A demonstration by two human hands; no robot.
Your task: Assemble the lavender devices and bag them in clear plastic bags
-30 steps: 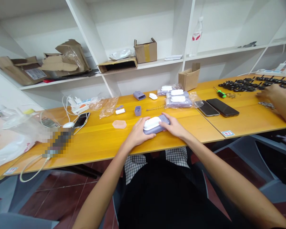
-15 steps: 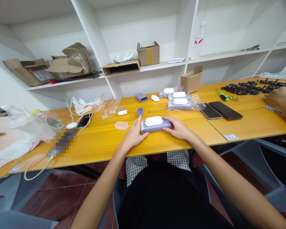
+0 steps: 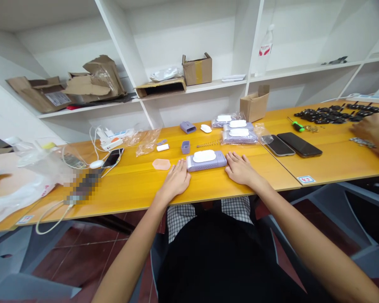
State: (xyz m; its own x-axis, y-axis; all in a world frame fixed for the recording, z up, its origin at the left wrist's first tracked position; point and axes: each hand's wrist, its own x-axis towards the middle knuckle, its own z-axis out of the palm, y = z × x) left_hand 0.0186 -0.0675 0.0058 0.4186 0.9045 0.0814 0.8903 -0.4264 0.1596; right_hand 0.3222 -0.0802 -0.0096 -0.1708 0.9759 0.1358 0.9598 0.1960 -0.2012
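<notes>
A purple plastic device (image 3: 206, 166) with a white oval pad (image 3: 204, 156) on top lies on the wooden table between my hands. Flat on the tabletop at its left end is my left hand (image 3: 177, 179), fingers stretched forward. My right hand (image 3: 241, 168) lies the same way by its right end, holding nothing. Just beyond the device are a small purple cup-like part (image 3: 185, 147) and a metal coil spring (image 3: 208, 144). To the left are a pale pink flat piece (image 3: 161, 164) and a white cylinder (image 3: 163, 147). Farther back lie a purple hollow housing (image 3: 188, 127) and a white oval part (image 3: 206, 128).
Several bagged purple devices (image 3: 239, 135) sit at the back. Two phones (image 3: 299, 144), a green screwdriver (image 3: 298, 126) and black parts (image 3: 325, 114) lie to the right, near another person's hand (image 3: 374, 129). Cables, a power strip (image 3: 112, 144) and plastic bags occupy the left.
Both hands have let go of the purple device and moved slightly outward, now flat on the table. The device stays in about the same place.
</notes>
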